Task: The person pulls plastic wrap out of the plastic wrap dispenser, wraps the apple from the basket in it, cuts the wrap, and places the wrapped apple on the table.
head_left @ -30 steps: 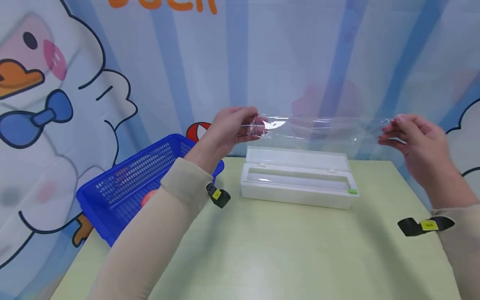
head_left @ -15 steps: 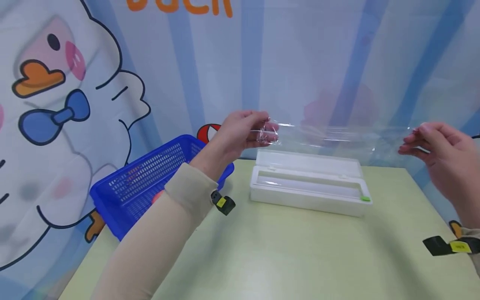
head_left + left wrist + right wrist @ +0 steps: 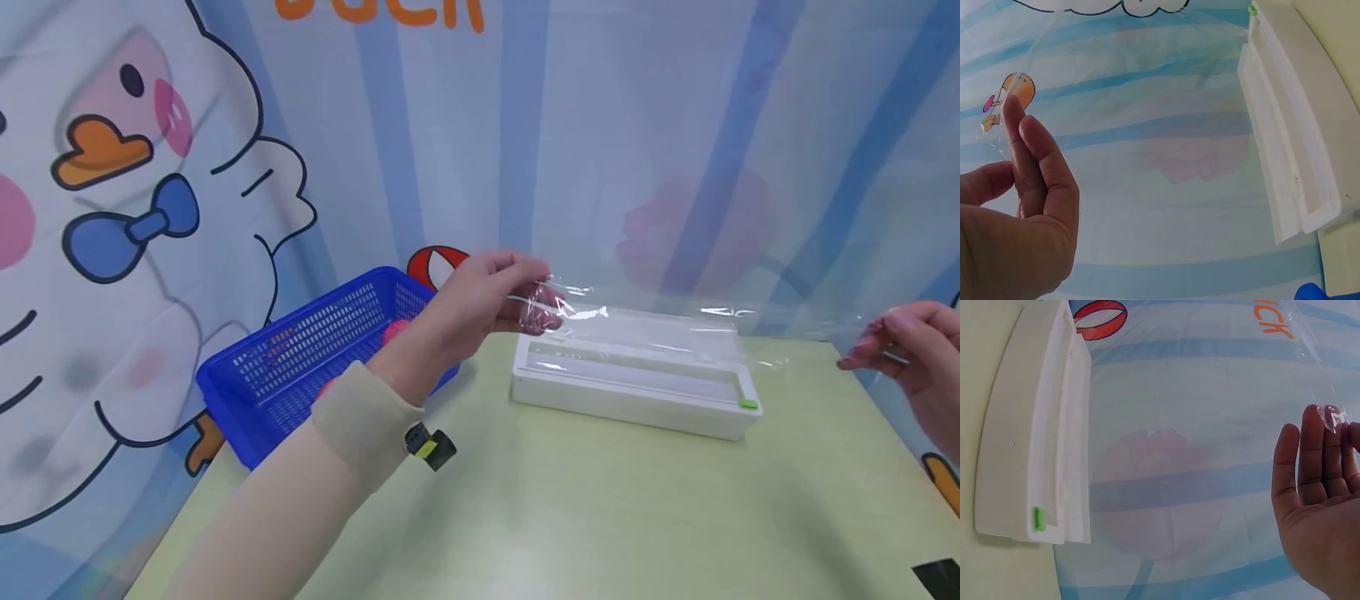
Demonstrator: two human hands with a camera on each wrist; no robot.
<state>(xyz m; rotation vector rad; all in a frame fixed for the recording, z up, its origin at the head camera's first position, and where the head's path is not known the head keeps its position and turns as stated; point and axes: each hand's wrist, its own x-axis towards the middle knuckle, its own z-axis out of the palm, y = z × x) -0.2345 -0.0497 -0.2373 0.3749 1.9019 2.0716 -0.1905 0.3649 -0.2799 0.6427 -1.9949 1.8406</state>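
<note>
A strip of clear plastic film (image 3: 652, 325) stretches between my two hands, above and in front of a white box. My left hand (image 3: 487, 304) pinches its left end between thumb and fingers, and the film lies over the fingertips. At the other end, my right hand (image 3: 918, 350) pinches the film with thumb and fingertips, as the right wrist view also shows with the hand (image 3: 1322, 487) at its right side. Below the film, the long white box (image 3: 630, 400) stands on the table with its lid (image 3: 1266, 150) tipped back. A green slider (image 3: 747, 403) sits at the box's right end.
Left of the box, a blue perforated basket (image 3: 300, 333) holds a few reddish-pink things (image 3: 395, 331), partly hidden by my left arm. A cloth printed with a duck (image 3: 150, 250) hangs behind the pale green table (image 3: 600, 508).
Both hands have lowered with the film, which now overlaps the box's lid. My right hand has moved farther right in view. The head view has shifted a little left.
</note>
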